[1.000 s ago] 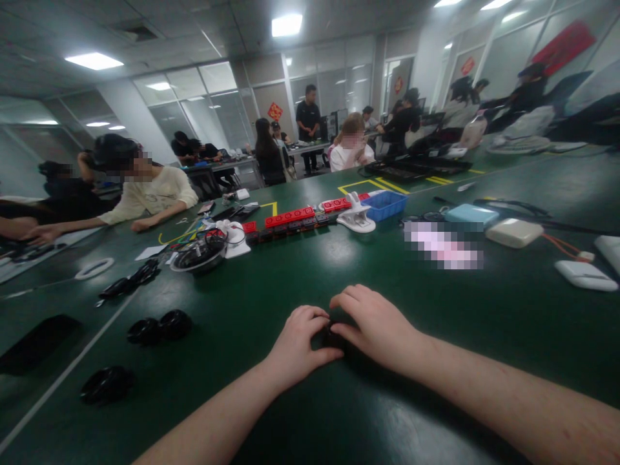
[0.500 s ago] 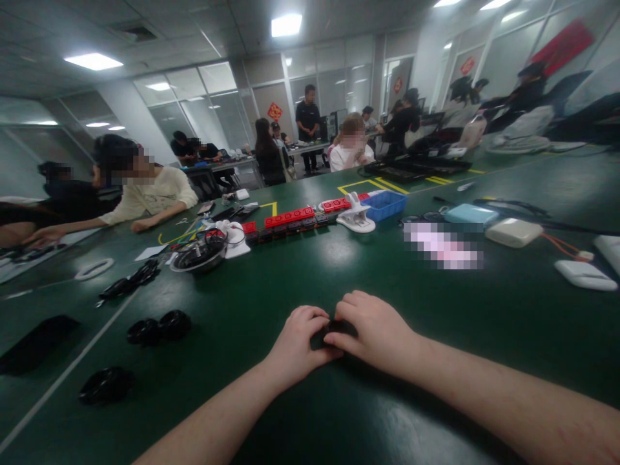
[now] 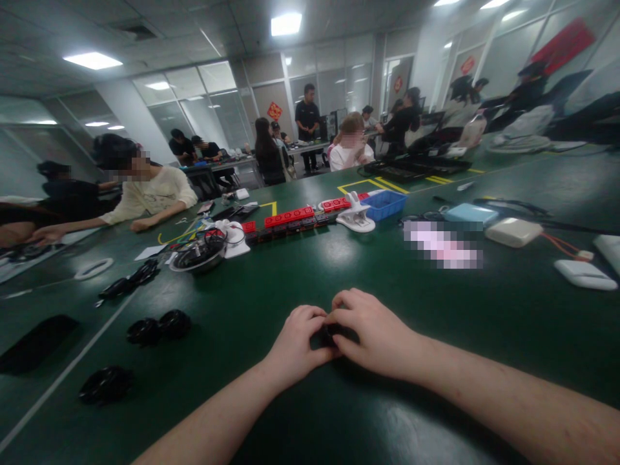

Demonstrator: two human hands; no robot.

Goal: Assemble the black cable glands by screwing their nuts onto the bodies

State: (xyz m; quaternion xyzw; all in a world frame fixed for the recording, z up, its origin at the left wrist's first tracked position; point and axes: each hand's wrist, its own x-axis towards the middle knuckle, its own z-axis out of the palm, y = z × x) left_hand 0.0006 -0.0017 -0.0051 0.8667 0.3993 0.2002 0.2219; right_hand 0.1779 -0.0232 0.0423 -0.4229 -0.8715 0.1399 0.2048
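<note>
My left hand (image 3: 296,337) and my right hand (image 3: 372,330) meet over the green table (image 3: 271,413), low in the middle of the view. Between their curled fingers is a small black object (image 3: 334,332). Both hands grip it from opposite sides and cover most of it, so its kind does not show. Off to the left lie a pair of coiled black bundles (image 3: 159,327) and a single coiled black bundle (image 3: 105,385), which look like wound cable.
Farther back stand a metal bowl (image 3: 199,259) of dark items, a row of red and black blocks (image 3: 289,221), a white clip (image 3: 357,219) and a blue bin (image 3: 386,205). At right sit white cases (image 3: 585,274). A person in a cream top (image 3: 157,187) works at far left.
My right hand's fingers have shifted slightly to the left and regripped around the black object. My left hand stays nearly still.
</note>
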